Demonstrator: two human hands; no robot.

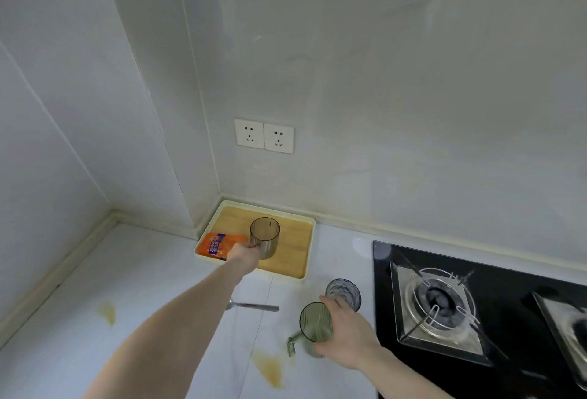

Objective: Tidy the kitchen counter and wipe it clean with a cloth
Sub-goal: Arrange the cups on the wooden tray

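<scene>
A grey glass mug (265, 237) is held by its handle in the left hand (244, 255), fingers closed, over the wooden tray (295, 267) at 12 o'clock on the counter (152, 275); contact with the tray cannot be judged. An orange packet (216, 244), partly hidden by the wrist, lies in the tray. At 4 o'clock the right hand (346, 332) is wrapped around a green mug (314, 324); behind it stands a dark tumbler (343, 292). A spoon (254, 306), bowl concealed by the forearm, and yellow stains (270, 367) are seen. The hob (444, 309) is cropped at 3 o'clock.

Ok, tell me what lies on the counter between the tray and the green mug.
In the head view, a metal spoon lies on the counter between the tray and the green mug; otherwise bare.
</scene>
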